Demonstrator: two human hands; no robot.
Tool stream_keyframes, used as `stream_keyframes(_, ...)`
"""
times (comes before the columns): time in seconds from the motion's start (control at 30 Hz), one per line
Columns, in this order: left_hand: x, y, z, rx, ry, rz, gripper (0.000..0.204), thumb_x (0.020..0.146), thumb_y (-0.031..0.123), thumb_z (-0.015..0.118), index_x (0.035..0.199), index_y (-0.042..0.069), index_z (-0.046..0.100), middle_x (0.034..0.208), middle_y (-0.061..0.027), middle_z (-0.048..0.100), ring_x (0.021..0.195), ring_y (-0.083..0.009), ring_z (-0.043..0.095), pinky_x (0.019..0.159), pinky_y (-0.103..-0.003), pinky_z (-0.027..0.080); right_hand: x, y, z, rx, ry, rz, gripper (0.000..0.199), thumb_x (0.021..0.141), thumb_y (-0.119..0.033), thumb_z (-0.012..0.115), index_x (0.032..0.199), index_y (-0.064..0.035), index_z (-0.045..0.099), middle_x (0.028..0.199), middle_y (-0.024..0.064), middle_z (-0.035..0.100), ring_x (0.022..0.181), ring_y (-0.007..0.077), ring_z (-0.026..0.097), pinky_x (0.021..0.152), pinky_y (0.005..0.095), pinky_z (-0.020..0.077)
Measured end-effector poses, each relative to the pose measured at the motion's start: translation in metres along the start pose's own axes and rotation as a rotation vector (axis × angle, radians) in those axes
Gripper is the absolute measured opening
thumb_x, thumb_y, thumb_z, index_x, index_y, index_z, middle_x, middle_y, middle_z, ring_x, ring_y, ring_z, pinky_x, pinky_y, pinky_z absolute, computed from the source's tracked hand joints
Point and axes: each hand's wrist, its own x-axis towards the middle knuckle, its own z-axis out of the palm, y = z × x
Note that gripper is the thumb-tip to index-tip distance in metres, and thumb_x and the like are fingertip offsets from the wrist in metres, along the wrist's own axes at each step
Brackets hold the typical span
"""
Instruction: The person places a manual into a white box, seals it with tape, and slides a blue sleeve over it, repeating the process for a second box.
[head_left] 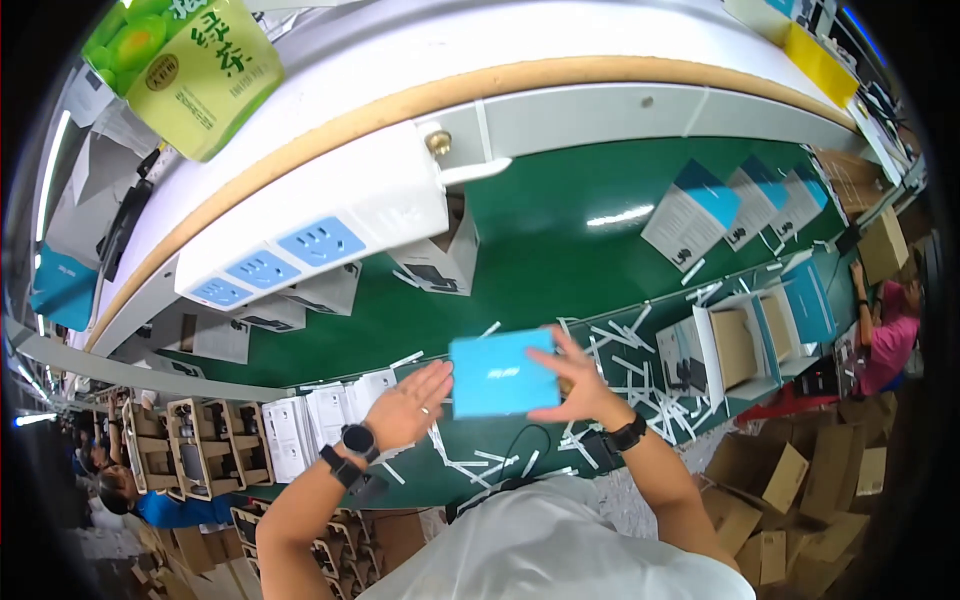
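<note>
A light-blue flat box (485, 388) is held up over the green worktable in front of me. My right hand (575, 380) grips its right side, thumb at the lower edge and fingers spread over the top face. My left hand (408, 402) lies stretched out at the box's left edge, fingers straight and side by side, the fingertips at or very near it. A ring and a watch show on the left arm, a dark band on the right wrist. White paper strips (625, 375) litter the tabletop around both hands.
A white power strip (320, 215) juts over the table from the shelf edge. White boxes (325, 415) stand at left beside brown racks (215, 450). Blue-and-white boxes (690, 215) lie at far right; an open carton (735, 345) is nearer. Another person (885, 335) works at right.
</note>
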Motion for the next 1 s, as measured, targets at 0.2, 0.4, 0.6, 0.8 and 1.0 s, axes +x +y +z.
stream_keyframes(0.2,0.107,-0.047,-0.024,0.237,0.298,-0.290,0.052,0.079,0.015,0.074,0.129,0.003,0.064,0.144,-0.0167,0.053,0.139,-0.0351,0.044,0.114,-0.050,0.038,0.059,0.064,-0.041,0.021,0.643,0.258,0.090,0.062,-0.021,0.093,0.141,-0.0021,0.056,0.150,0.0255,0.038,0.132,0.0329,0.052,0.107,0.0420,0.0463)
stream_keyframes(0.4,0.137,-0.166,-0.010,0.502,0.321,-0.604,0.035,0.077,0.012,0.072,0.112,0.010,0.069,0.113,-0.0130,0.066,0.109,-0.0385,0.060,0.096,-0.049,0.046,0.138,0.112,-0.084,-0.314,0.472,0.390,0.091,0.067,-0.046,0.087,0.143,-0.0074,0.056,0.148,0.0369,0.040,0.136,0.0432,0.047,0.104,0.0435,0.0475)
stream_keyframes(0.6,0.102,-0.043,-0.026,0.171,0.429,-0.300,0.022,0.075,0.002,0.066,0.095,0.011,0.069,0.097,-0.0097,0.065,0.096,-0.0329,0.060,0.093,-0.047,0.046,0.144,0.055,-0.110,-0.649,0.416,0.680,0.066,0.077,-0.050,0.076,0.126,-0.0074,0.066,0.124,0.0233,0.064,0.118,0.0382,0.062,0.092,0.0459,0.0527)
stream_keyframes(0.8,0.021,0.054,-0.022,0.048,0.383,-0.304,0.027,0.071,0.008,0.067,0.096,0.016,0.074,0.100,-0.0015,0.065,0.107,-0.0241,0.059,0.107,-0.055,0.038,0.269,0.083,-0.132,-1.095,0.699,-0.140,0.028,0.085,-0.022,0.064,0.108,-0.0064,0.069,0.102,0.0181,0.070,0.094,0.0378,0.067,0.076,0.0505,0.0555)
stream_keyframes(1.0,0.007,0.103,-0.007,-0.057,0.328,-0.486,0.032,0.067,0.006,0.068,0.093,0.023,0.074,0.105,0.0047,0.062,0.119,-0.0251,0.054,0.115,-0.063,0.027,0.272,0.111,-0.051,-1.069,0.772,-0.442,0.029,0.085,-0.020,0.062,0.108,-0.0051,0.070,0.100,0.0185,0.071,0.093,0.0392,0.068,0.078,0.0508,0.0552)
